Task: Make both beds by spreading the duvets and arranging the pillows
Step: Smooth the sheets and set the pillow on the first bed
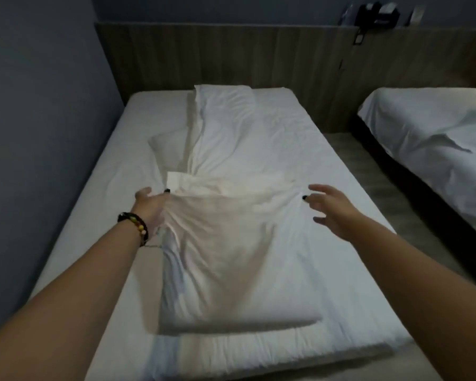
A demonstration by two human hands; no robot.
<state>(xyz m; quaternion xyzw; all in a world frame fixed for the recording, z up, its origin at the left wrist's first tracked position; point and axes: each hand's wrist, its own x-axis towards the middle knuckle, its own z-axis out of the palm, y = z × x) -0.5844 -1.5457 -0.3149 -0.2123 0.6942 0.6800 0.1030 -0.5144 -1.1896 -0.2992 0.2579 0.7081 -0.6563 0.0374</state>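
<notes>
The rumpled white cotton duvet (231, 204) lay bunched lengthways down the middle of the near bed's white-sheeted mattress (341, 270), folded over itself at the foot end and running up toward the wood-panelled headboard (231, 59); it was not yet spread. The left hand (149, 207) (a dark beaded bracelet (135, 226) on its wrist) gripped a gathered fold of the duvet at its left edge, fingers curled into the cloth; the right hand (330, 210) hung just above the duvet's right side, fingers spread and relaxed, grasping nothing. A soft white pillow (168, 145) showed partly from under the duvet's left side, well short of the head of the bed.

Judging from this, a pull by the left hand alone could drag the duvet askew or off the wall side; the buried pillow might be hauled along with it, since the cloth lay over it; the folded layers might also stay doubled if only the top one was caught.

No containers were to be seen, save blurred dark items on the ledge (377, 15) above the headboard, too dim to name; the second white-covered bed (429, 133) stood at the right, across a strip of floor.
</notes>
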